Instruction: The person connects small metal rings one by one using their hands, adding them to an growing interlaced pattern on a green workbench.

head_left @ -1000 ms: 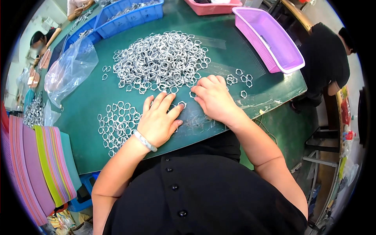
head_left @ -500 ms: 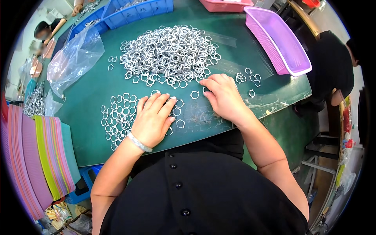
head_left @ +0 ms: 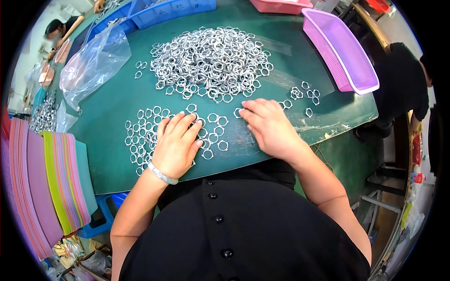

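A large heap of silver metal rings point(head_left: 211, 61), each with small lugs on its rim, lies on the green tabletop point(head_left: 290, 140). Nearer to me, a flat single layer of the same rings point(head_left: 143, 126) spreads at the left. My left hand point(head_left: 176, 143) lies palm down over the right part of this layer, fingers stretched and slightly apart, covering some rings. Just in front of the heap, my right hand point(head_left: 272, 129) has its fingertips drawn together at a single metal ring point(head_left: 237, 113), which is partly covered by them.
An empty purple basket point(head_left: 344, 51) stands at the right, near several loose rings. Blue crates point(head_left: 173, 14) and a clear plastic bag point(head_left: 96, 65) are at the back left. Stacked coloured baskets point(head_left: 51, 182) rise beside the left table edge. Other people are at both sides.
My right hand has drawn a ring from the heap's edge leftward and toward me. My left hand has shifted slightly left, uncovering more rings. The view has moved a little.
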`<state>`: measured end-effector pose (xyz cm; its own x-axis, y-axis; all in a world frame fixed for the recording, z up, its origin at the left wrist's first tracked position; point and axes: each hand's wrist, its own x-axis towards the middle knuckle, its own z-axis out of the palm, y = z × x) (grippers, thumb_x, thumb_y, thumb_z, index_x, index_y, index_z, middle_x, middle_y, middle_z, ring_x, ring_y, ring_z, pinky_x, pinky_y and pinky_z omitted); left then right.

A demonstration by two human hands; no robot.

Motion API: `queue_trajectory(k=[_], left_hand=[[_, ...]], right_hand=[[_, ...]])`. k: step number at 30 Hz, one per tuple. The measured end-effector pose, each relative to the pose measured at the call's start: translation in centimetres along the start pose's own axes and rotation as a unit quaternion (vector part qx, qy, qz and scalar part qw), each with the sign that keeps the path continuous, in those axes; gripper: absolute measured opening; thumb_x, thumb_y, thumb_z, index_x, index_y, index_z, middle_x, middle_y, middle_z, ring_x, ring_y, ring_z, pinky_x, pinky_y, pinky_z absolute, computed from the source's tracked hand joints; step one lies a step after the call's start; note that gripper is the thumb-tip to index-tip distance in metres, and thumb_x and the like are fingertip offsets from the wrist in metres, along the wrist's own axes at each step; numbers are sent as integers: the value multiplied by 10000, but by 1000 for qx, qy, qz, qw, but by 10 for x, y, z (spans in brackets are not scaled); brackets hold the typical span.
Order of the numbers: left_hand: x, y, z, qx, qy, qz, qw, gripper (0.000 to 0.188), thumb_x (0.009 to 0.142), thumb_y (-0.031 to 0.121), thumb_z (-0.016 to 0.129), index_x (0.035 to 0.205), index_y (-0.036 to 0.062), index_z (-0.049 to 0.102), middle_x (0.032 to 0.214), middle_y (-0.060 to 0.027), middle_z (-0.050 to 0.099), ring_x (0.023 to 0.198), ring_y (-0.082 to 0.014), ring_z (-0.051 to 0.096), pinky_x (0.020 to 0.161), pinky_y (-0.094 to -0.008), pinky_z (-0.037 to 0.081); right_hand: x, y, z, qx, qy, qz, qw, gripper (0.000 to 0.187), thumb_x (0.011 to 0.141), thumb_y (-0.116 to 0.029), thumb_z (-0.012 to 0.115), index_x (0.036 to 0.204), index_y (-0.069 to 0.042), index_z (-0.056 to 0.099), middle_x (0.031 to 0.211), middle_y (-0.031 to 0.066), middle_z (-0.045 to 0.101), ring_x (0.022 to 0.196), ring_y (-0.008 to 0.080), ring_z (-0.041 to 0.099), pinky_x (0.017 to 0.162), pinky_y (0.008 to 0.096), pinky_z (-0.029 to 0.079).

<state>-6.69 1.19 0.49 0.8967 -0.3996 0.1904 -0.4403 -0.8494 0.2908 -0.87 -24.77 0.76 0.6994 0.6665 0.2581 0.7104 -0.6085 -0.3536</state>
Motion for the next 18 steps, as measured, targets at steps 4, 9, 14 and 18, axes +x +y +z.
queue_trajectory(k=[4,9,14,18], left_hand=[[-3,-1,0,1,1,-6,1000,422,818,142,648,1229,67,588,1282,-142,537,1242,-348,458,1063,-481,285],[-7,0,3,3,13,-2,1000,428,820,201,660,1224,81,586,1276,-137,536,1225,-327,469,1046,-501,297],[-9,1,2,-2,-4,-5,1000,482,815,195,668,1272,83,560,1313,-142,508,1236,-355,458,1059,-489,289],[-9,4,0,-16,0,2,1000,560,787,266,701,1292,78,545,1350,-173,474,1256,-375,433,1064,-497,278]], right_hand=[[-9,-13,10,-13,-39,18,999,450,772,17,522,1220,54,557,1377,233,465,1316,373,412,1113,471,301],[-9,-13,17,-23,-29,17,999,453,778,9,526,1227,63,551,1375,236,464,1315,372,413,1108,456,316],[-6,-23,23,-20,-27,13,999,420,826,-55,552,1229,65,548,1379,239,457,1319,372,409,1107,460,317],[2,-39,27,16,-44,-25,999,407,874,-138,569,1232,55,548,1379,238,456,1321,372,408,1108,470,310]])
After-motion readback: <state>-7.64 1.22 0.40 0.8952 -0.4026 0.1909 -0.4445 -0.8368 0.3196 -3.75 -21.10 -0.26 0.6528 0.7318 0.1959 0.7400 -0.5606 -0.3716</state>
